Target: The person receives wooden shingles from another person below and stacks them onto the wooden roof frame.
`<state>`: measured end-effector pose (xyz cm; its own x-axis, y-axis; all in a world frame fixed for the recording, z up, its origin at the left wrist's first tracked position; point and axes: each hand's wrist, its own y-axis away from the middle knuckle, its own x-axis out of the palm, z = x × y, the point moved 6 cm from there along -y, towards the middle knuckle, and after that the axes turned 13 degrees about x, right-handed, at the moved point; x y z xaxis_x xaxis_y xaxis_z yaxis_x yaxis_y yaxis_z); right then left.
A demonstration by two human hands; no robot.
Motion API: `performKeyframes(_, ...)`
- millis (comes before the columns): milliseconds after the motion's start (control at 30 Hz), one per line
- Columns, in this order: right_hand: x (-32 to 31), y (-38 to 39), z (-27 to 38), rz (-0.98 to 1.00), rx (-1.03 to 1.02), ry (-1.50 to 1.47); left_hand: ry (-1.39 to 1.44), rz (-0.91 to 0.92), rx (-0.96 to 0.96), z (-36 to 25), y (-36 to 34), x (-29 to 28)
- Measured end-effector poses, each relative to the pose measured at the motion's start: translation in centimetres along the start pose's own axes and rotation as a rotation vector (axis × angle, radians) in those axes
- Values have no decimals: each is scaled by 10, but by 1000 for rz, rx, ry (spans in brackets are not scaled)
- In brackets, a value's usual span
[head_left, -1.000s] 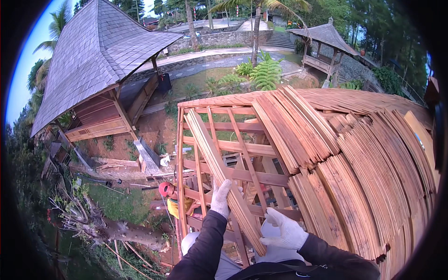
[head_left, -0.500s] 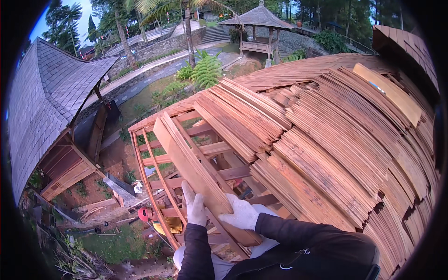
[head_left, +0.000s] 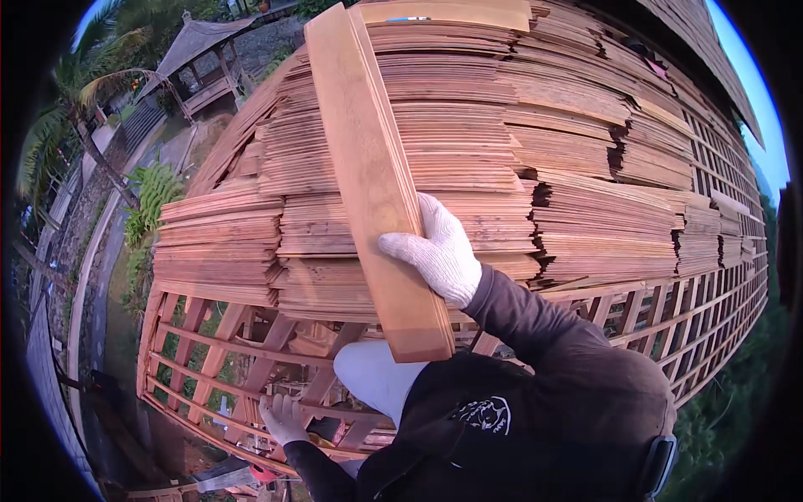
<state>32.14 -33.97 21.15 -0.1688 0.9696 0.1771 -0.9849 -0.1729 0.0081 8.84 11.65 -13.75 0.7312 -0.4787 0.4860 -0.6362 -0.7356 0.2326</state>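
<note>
A thin stack of long wooden shingles (head_left: pixel 368 159) stands tilted in front of me, its lower end near my lap. My right hand (head_left: pixel 439 251), in a white knit glove, is closed around the stack's right edge, thumb across the top face. Lower left, my gloved left hand (head_left: pixel 286 420) is away from the stack, its fingers curled over a roof batten (head_left: pixel 335 411) of the open frame. Beyond the held stack, overlapping rows of reddish-brown shingles (head_left: pixel 477 142) cover the roof.
Open roof framing (head_left: pixel 222 343) with gaps lies left and below me; more bare battens (head_left: pixel 711 309) run off to the right. A pale board (head_left: pixel 468 12) rests on the upper shingles. Far left are a pavilion (head_left: pixel 201 63) and a palm. Below the frame, part of a red helmet (head_left: pixel 263 474) shows.
My view has turned right. The shingle stack has left the open frame and is now raised before the shingled rows, in my right hand alone. My left hand has let go and moved to the frame.
</note>
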Motion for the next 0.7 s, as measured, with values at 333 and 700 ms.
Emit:
performKeyframes(333,-264,-18,65,-967,-467,-235,-220,-17,-83,15,-4,-10)
performKeyframes(700,-466,-45,9,-1110,248,121,-339,4,-79,10,-1,-4)
